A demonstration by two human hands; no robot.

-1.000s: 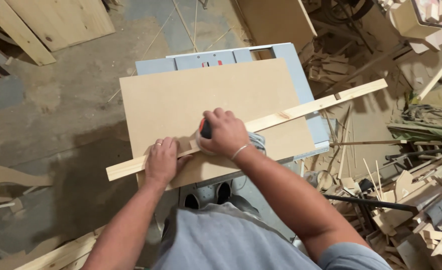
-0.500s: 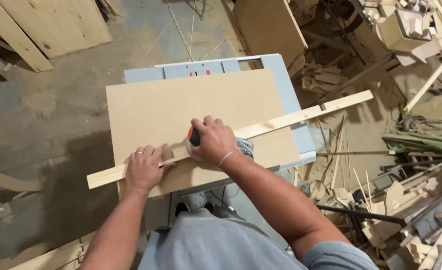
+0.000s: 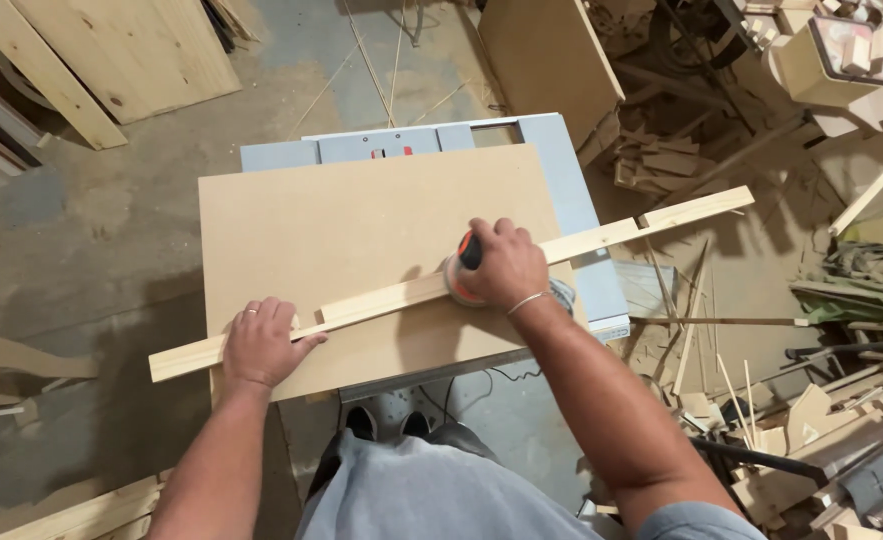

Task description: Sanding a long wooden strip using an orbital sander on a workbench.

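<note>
A long pale wooden strip (image 3: 381, 298) lies slanted across a brown fibreboard panel (image 3: 361, 225) that rests on a grey-blue machine table (image 3: 551, 150). My left hand (image 3: 259, 342) presses flat on the strip near its left end. My right hand (image 3: 499, 262) grips a round orange and black power sander (image 3: 461, 272) that sits on the strip near its middle. The sander's body is mostly hidden under my hand.
Wooden boards (image 3: 111, 50) lean at the far left. A heap of offcuts and thin sticks (image 3: 791, 390) fills the floor on the right. A loose board (image 3: 546, 50) stands behind the table. Concrete floor (image 3: 81, 250) lies to the left.
My right hand has slid the sander to the right along the strip. My left hand has shifted slightly left, still on the strip.
</note>
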